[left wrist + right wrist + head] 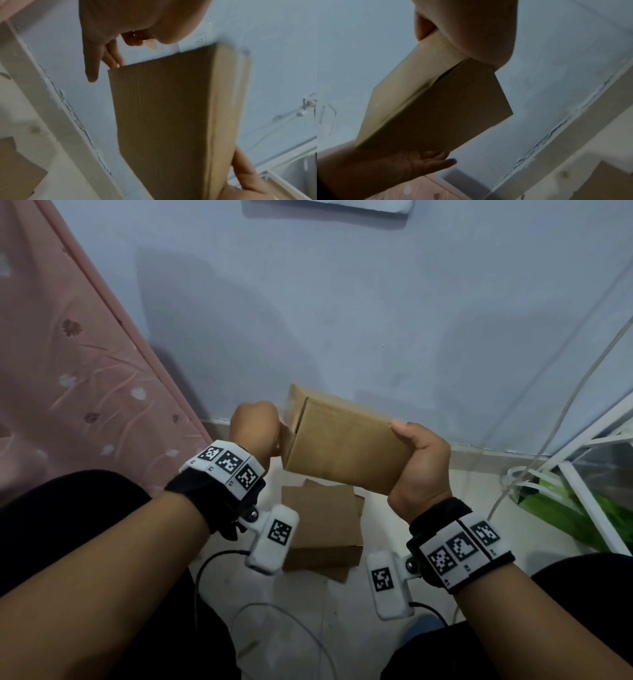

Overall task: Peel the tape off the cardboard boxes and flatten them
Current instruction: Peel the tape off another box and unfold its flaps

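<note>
Right fingers (243,174) clamp box (342,443) | left fingers (435,155) on its end | flattened cardboard (322,529) below, on floor (346,628)

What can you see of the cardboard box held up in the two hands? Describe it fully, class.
The cardboard box is plain brown corrugated card, oblong and still in box shape, not flattened. It is held in the air, tilted, above the floor. The right hand grips its right end, thumb on top. The left hand is at its left end, where a flap edge stands slightly open; whether it pinches tape there cannot be told. No print shows on its faces.
</note>
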{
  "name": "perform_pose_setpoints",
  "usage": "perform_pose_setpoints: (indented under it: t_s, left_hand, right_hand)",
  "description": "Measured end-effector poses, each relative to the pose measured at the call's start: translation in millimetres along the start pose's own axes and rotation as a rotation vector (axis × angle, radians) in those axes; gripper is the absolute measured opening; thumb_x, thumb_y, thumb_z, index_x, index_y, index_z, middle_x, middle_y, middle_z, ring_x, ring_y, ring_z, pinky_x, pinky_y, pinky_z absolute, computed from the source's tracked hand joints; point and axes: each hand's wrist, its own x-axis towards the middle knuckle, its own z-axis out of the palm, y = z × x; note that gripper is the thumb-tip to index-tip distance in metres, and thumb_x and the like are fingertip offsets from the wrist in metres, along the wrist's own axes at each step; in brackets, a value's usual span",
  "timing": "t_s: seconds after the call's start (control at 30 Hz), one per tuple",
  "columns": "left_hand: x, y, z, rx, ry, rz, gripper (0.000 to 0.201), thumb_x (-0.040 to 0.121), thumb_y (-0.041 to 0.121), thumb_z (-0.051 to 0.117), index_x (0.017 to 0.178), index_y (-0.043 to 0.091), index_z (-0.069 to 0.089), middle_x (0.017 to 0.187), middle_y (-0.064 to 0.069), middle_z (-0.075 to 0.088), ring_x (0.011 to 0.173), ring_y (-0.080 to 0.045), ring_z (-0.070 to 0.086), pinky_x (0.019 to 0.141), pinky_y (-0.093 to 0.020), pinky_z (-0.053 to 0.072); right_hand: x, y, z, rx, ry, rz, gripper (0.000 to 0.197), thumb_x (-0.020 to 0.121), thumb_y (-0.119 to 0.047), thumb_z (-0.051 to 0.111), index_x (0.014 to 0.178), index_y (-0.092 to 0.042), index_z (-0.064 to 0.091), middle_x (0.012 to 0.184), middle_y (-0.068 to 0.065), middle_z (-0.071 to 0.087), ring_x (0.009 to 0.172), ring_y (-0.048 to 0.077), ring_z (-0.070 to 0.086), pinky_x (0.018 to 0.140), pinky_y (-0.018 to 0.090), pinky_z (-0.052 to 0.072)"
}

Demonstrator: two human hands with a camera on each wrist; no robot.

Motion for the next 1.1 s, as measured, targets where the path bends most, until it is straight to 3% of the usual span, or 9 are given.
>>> perform_pose_setpoints:
  t_s: [0.13, 0.27, 0.37, 0.5, 0.7, 0.83, 0.9, 0.97, 1.1]
  left_hand:
    - [2.0, 3.1, -1.7, 0.083, -0.044, 0.056, 0.017, 0.098, -0.001, 0.054, 0.109, 0.002, 0.066, 0.117, -0.013, 0.067, 0.113, -0.032, 0.062, 0.093, -0.032, 0.046]
    - [-0.2, 1.2, -0.4, 0.090, -0.057, 0.142, 0.024, 0.098, -0.006, 0.041, 0.110, -0.007, 0.061, 0.116, -0.025, 0.065, 0.110, -0.040, 0.060, 0.089, -0.040, 0.046]
    - [5.1, 1.6, -5.8, 0.118, 0.000, 0.078, 0.019, 0.095, -0.008, 0.048, 0.111, -0.007, 0.059, 0.115, -0.024, 0.063, 0.113, -0.041, 0.059, 0.090, -0.040, 0.045]
    - [7.6, 3.8, -16.3, 0.177, 0.016, 0.070, 0.013, 0.085, 0.004, 0.066, 0.078, 0.009, 0.055, 0.083, -0.006, 0.057, 0.108, -0.034, 0.065, 0.089, -0.033, 0.048]
    - [9.4, -9.2, -8.4, 0.091, -0.038, 0.056, 0.009, 0.087, 0.008, 0.067, 0.095, 0.008, 0.064, 0.101, -0.012, 0.067, 0.107, -0.036, 0.064, 0.086, -0.035, 0.050]
    - [11.8, -11.9, 6.9, -0.207, 0.192, 0.133, 0.031, 0.103, 0.022, 0.036, 0.080, 0.008, 0.052, 0.081, -0.008, 0.054, 0.085, -0.032, 0.053, 0.075, -0.039, 0.040]
    - [14.2, -12.5, 10.2, -0.169, 0.214, 0.167, 0.034, 0.106, 0.022, 0.033, 0.085, 0.004, 0.053, 0.086, -0.012, 0.054, 0.082, -0.029, 0.047, 0.072, -0.036, 0.032]
    - [13.5, -10.0, 8.2, -0.201, 0.269, 0.181, 0.034, 0.107, 0.020, 0.032, 0.087, 0.002, 0.052, 0.087, -0.014, 0.054, 0.080, -0.028, 0.045, 0.067, -0.029, 0.023]
    - [14.0, -6.0, 2.4, -0.179, 0.353, 0.219, 0.035, 0.109, 0.021, 0.031, 0.092, 0.001, 0.054, 0.088, -0.012, 0.053, 0.080, -0.027, 0.042, 0.064, -0.024, 0.020]
  right_hand:
    - [2.1, -0.6, -0.2, -0.026, -0.019, 0.013, 0.026, 0.093, -0.025, 0.057, 0.067, -0.022, 0.059, 0.067, -0.003, 0.065, 0.060, 0.017, 0.065, 0.055, 0.027, 0.053]
    - [1.1, -0.7, 4.1, -0.012, -0.028, 0.048, 0.027, 0.093, -0.026, 0.055, 0.066, -0.021, 0.059, 0.070, -0.001, 0.066, 0.062, 0.020, 0.065, 0.058, 0.030, 0.053]
    - [0.3, -7.1, 2.2, 0.026, -0.041, 0.036, 0.041, 0.096, -0.028, 0.052, 0.056, -0.023, 0.063, 0.067, -0.002, 0.066, 0.061, 0.020, 0.066, 0.058, 0.029, 0.053]
    - [2.4, -8.2, -2.6, 0.110, -0.027, 0.034, 0.037, 0.096, -0.031, 0.048, 0.061, -0.023, 0.051, 0.063, -0.005, 0.058, 0.059, 0.018, 0.061, 0.061, 0.028, 0.048]
    - [18.5, 4.7, -16.0, -0.182, 0.168, -0.008, 0.036, 0.090, -0.042, 0.049, 0.062, -0.025, 0.033, 0.063, -0.005, 0.041, 0.062, 0.020, 0.046, 0.063, 0.034, 0.040]
    - [25.8, 26.3, -27.8, -0.768, 0.223, -0.017, 0.026, 0.077, -0.052, 0.040, 0.070, -0.027, 0.042, 0.079, 0.005, 0.055, 0.074, 0.030, 0.053, 0.069, 0.038, 0.047]
    - [25.2, 33.3, -26.3, -0.717, 0.191, -0.039, 0.035, 0.078, -0.051, 0.045, 0.074, -0.018, 0.055, 0.079, 0.012, 0.062, 0.074, 0.036, 0.056, 0.067, 0.043, 0.055]
    - [24.8, 33.3, -19.6, -0.596, 0.099, 0.018, 0.055, 0.088, -0.057, 0.045, 0.088, -0.006, 0.065, 0.101, 0.022, 0.071, 0.095, 0.041, 0.067, 0.084, 0.057, 0.061]
    - [18.7, 25.8, -7.2, -0.653, 0.088, -0.157, 0.053, 0.089, -0.055, 0.041, 0.091, -0.012, 0.072, 0.094, 0.000, 0.075, 0.098, 0.029, 0.067, 0.089, 0.052, 0.057]
